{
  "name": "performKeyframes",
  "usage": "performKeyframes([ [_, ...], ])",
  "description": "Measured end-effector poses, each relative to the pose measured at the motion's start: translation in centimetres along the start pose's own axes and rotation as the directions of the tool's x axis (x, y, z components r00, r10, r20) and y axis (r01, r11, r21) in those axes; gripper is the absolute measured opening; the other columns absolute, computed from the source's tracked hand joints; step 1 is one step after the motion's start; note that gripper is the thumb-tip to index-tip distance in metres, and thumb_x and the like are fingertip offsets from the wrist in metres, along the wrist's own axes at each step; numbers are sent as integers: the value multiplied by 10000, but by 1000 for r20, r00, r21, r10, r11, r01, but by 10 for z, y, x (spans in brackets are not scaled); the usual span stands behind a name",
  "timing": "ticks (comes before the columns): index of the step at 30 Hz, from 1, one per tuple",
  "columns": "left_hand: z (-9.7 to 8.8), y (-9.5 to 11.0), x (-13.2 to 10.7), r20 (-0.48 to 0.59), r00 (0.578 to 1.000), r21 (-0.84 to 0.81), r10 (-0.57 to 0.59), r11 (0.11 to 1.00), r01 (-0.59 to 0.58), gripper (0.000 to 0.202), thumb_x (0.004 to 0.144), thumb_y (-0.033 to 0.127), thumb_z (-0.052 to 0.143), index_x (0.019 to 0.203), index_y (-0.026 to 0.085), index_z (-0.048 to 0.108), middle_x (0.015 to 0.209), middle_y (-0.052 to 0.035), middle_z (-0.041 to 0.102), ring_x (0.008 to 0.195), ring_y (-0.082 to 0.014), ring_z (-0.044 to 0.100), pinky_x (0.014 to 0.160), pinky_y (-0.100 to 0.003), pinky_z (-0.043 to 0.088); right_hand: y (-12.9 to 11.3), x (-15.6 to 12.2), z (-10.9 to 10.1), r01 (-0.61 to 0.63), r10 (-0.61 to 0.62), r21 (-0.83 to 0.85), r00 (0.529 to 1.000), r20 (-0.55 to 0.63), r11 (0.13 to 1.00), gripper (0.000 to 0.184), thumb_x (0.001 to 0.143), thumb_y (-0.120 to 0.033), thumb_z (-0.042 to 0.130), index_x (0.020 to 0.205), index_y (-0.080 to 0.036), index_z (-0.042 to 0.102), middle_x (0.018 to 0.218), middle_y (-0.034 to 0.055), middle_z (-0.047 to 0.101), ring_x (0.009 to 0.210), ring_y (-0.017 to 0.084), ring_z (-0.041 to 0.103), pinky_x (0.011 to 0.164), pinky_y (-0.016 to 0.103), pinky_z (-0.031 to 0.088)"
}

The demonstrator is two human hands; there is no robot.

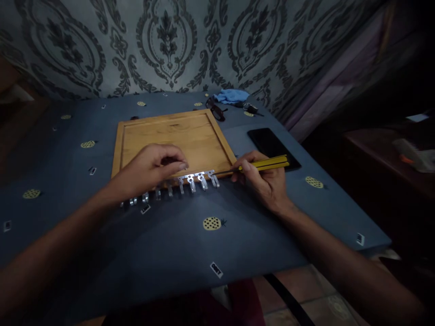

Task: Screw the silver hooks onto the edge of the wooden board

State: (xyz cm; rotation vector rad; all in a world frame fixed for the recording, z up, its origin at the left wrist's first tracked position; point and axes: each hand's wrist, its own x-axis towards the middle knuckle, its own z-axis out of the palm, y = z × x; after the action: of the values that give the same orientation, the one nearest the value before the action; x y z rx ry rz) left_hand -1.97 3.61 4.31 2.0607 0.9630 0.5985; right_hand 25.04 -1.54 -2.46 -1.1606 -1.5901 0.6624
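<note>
A strip of shiny metal hooks (192,177) runs along the near edge of a framed wooden board (170,136), the hooks hanging over the tablecloth. My left hand (152,165) rests over the strip's middle, thumb and forefinger pressed together; whether a small part sits between them I cannot make out. Closed around a screwdriver (265,163) with a yellow, dark-striped handle is my right hand (265,183), at the board's near right corner. The thin dark shaft points left, its tip at the right end of the strip.
A black phone (273,147) lies right of the board. Behind it are sunglasses (216,110), a blue cloth (231,96) and keys (250,107). The table has a dark blue pineapple-print cloth (170,258); a patterned curtain (166,45) hangs along its far edge.
</note>
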Motion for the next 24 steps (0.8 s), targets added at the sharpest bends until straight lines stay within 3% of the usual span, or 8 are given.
performKeyframes([
  [3, 11, 0, 17, 123, 992, -62, -31, 997, 39, 192, 848, 335, 632, 797, 172, 720, 715, 7, 672, 653, -113, 587, 602, -221, 427, 2, 0, 0, 8, -8, 11, 1000, 5, 1000, 450, 947, -648, 587, 753, -243, 610, 592, 1, 649, 490, 138, 534, 469, 290, 406],
  [8, 19, -6, 44, 196, 978, -106, -71, 990, 93, 170, 803, 317, 657, 784, 161, 724, 734, 0, 674, 705, -124, 595, 677, -242, 456, 2, 0, 0, 0, 0, 12, 1000, 4, 1000, 453, 948, -645, 589, 762, -234, 623, 587, -4, 644, 487, 132, 521, 466, 293, 382],
  [13, 29, -19, 66, 244, 962, -61, -123, 988, 142, 164, 783, 295, 646, 729, 151, 701, 655, 17, 617, 634, -115, 541, 635, -245, 407, 1, 1, 0, 17, -17, -3, 1000, 3, 1000, 458, 956, -637, 582, 749, -230, 614, 586, -9, 642, 490, 126, 527, 478, 285, 387],
  [19, 42, -31, 73, 263, 948, -36, -181, 980, 197, 156, 774, 268, 648, 721, 144, 725, 638, 12, 630, 625, -121, 551, 616, -232, 420, 0, 1, 0, 6, -6, -9, 1000, 1, 1000, 476, 952, -650, 578, 745, -224, 619, 589, -7, 647, 501, 126, 535, 496, 283, 398],
  [24, 48, -26, 73, 268, 945, -54, -189, 976, 210, 138, 764, 247, 671, 698, 136, 721, 636, 15, 638, 602, -105, 538, 586, -220, 398, -2, 1, 0, -3, 3, -15, 1000, -6, 1000, 488, 947, -659, 580, 741, -220, 630, 593, -1, 652, 513, 127, 537, 503, 283, 397],
])
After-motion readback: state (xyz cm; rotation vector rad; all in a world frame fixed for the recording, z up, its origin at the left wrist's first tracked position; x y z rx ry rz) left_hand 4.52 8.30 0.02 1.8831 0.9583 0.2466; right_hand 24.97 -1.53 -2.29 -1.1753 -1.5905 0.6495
